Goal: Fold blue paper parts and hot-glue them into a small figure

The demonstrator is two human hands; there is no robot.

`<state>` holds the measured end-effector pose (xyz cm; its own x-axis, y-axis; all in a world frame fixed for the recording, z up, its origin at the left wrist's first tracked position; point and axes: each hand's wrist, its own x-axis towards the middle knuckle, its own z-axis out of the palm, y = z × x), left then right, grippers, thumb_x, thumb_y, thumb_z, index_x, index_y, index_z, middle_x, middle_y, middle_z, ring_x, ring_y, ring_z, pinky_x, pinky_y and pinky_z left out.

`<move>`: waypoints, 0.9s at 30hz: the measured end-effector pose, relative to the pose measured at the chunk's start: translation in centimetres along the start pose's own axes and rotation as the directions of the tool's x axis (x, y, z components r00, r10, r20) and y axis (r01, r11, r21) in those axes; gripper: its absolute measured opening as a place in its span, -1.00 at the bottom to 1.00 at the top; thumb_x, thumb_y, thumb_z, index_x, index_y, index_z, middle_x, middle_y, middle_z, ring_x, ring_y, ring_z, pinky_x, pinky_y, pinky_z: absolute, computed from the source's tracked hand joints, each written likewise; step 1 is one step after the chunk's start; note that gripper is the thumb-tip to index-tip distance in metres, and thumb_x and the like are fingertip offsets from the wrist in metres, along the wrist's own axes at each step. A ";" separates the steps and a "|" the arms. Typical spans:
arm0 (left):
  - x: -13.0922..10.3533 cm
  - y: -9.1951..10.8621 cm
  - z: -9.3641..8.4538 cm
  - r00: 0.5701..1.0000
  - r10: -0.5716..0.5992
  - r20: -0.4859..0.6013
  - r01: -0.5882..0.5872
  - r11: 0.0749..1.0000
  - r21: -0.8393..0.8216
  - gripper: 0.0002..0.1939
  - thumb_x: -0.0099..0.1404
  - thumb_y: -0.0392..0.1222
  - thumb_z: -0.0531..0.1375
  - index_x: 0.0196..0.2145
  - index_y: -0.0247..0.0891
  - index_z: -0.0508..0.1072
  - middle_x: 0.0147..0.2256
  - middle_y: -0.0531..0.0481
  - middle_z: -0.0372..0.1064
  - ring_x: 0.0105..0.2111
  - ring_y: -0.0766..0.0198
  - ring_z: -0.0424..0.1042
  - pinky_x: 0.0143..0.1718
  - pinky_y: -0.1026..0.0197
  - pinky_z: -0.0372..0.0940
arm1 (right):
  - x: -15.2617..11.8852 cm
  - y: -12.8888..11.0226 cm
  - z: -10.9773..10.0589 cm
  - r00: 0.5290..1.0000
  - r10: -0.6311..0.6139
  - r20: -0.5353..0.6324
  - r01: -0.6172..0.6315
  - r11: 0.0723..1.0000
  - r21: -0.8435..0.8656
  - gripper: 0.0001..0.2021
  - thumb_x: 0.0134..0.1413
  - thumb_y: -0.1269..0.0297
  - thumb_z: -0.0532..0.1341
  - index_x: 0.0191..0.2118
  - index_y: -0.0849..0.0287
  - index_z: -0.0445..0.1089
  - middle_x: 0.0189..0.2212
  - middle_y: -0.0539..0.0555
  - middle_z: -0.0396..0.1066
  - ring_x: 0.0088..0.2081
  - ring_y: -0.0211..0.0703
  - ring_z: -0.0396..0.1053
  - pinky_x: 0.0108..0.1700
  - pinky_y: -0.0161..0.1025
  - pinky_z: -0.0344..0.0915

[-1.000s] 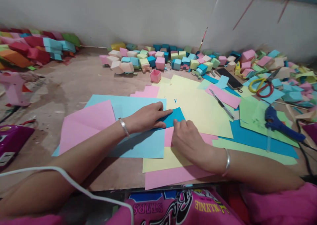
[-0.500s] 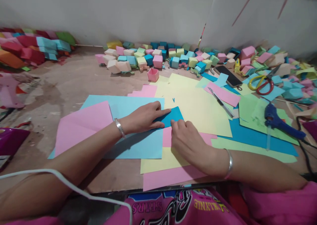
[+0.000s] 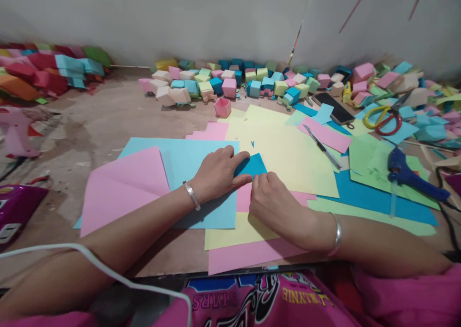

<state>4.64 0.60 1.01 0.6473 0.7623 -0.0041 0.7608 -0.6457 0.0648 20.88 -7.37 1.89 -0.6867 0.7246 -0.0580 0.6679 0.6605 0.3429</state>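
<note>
A small piece of dark blue paper (image 3: 255,163) lies over larger coloured sheets in the middle of the table. My left hand (image 3: 220,171) rests on its left part, forefinger and thumb stretched apart and pressing it down. At the paper's lower edge, my right hand (image 3: 275,204) has its fingers curled together in a pinch; the fingertips are partly hidden. Beneath the hands are a light blue sheet (image 3: 183,156), a pale yellow sheet (image 3: 284,144) and pink paper (image 3: 245,199). A tiny blue scrap (image 3: 252,144) sits just above the dark blue piece.
Many small folded paper boxes (image 3: 205,87) line the wall, with an open pink box (image 3: 222,107) in front. To the right are a craft knife (image 3: 322,147), a phone (image 3: 333,108), scissors (image 3: 387,118) and a blue glue gun (image 3: 410,173). A white cable (image 3: 108,267) crosses at lower left.
My left hand has slid to the right along the dark blue paper, its thumb now close to my right fingertips. My right hand has shifted only slightly at the lower edge.
</note>
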 end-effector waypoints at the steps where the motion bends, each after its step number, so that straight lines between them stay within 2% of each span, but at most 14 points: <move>1: -0.1 -0.2 -0.1 1.000 0.014 0.011 -0.014 1.000 0.002 -0.49 0.31 0.18 0.06 0.10 -0.13 0.25 -0.23 -0.11 0.24 -0.34 0.14 0.22 -0.36 0.16 0.07 | 0.0 0.0 0.2 1.000 0.003 -0.004 -0.003 1.000 0.004 -0.85 -0.02 0.57 0.14 -0.50 0.23 0.35 -0.58 0.09 0.20 -0.50 -0.16 0.07 -0.43 -0.16 -0.19; 3: -0.6 -0.6 -0.2 0.999 0.022 0.023 -0.023 0.999 0.032 -0.45 0.30 0.20 0.07 0.15 -0.08 0.23 -0.20 -0.12 0.24 -0.30 0.11 0.21 -0.33 0.15 0.06 | 0.1 0.1 0.3 1.000 0.003 -0.009 -0.003 1.000 0.005 -0.85 -0.03 0.58 0.13 -0.49 0.23 0.36 -0.58 0.10 0.22 -0.50 -0.16 0.07 -0.43 -0.16 -0.19; 7: -1.8 -1.1 -0.1 0.999 -0.038 0.005 0.037 0.990 0.139 -0.31 0.26 0.28 0.05 0.25 -0.03 0.11 -0.19 -0.16 0.22 -0.25 0.03 0.16 -0.25 0.08 0.05 | 0.1 0.3 0.3 1.000 -0.004 -0.014 0.004 1.000 0.021 -0.83 -0.06 0.60 0.13 -0.52 0.21 0.34 -0.56 0.12 0.24 -0.50 -0.15 0.08 -0.43 -0.15 -0.21; 14: -4.0 -0.9 -0.4 0.992 -0.119 -0.032 0.123 0.969 0.215 -0.16 0.23 0.27 0.10 0.32 -0.12 -0.08 -0.05 -0.25 0.19 -0.16 -0.06 0.15 -0.17 0.00 0.07 | 0.1 0.5 0.0 1.000 -0.006 0.002 0.006 0.998 0.070 -0.81 -0.05 0.60 0.15 -0.55 0.20 0.32 -0.56 0.12 0.26 -0.50 -0.16 0.08 -0.43 -0.16 -0.21; 19: -6.2 -2.5 -1.0 0.980 -0.199 -0.019 0.198 0.951 0.240 -0.11 0.20 0.24 0.16 0.32 -0.17 -0.11 -0.08 -0.27 0.21 -0.17 -0.10 0.21 -0.19 -0.01 0.14 | 0.2 0.6 -0.4 0.999 -0.023 0.024 0.021 0.997 0.080 -0.80 -0.08 0.62 0.16 -0.58 0.20 0.31 -0.57 0.11 0.24 -0.51 -0.18 0.08 -0.44 -0.17 -0.21; 23: -7.2 -4.3 -1.3 0.972 -0.237 -0.005 0.234 0.960 0.155 -0.11 0.18 0.18 0.21 0.32 -0.18 -0.06 -0.04 -0.31 0.22 -0.13 -0.15 0.27 -0.16 -0.04 0.19 | 0.3 0.4 -0.2 0.999 -0.015 0.038 0.011 0.996 0.092 -0.77 -0.13 0.65 0.16 -0.61 0.20 0.29 -0.58 0.10 0.24 -0.51 -0.20 0.06 -0.43 -0.17 -0.21; 27: -6.3 -4.1 -1.3 0.994 -0.104 -0.025 0.104 0.995 -0.008 -0.25 0.22 0.12 0.19 0.27 -0.12 0.04 0.11 -0.28 0.16 0.05 -0.16 0.22 -0.04 -0.09 0.19 | 0.4 0.2 0.3 1.000 0.007 0.003 -0.007 0.996 0.094 -0.78 -0.10 0.61 0.17 -0.62 0.19 0.27 -0.58 0.10 0.22 -0.51 -0.20 0.06 -0.42 -0.17 -0.21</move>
<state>-2.58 -1.49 2.11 0.5628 0.8265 0.0145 0.8238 -0.5623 0.0718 20.86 -6.91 1.62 -0.6811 0.7299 -0.0587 0.6969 0.6707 0.2538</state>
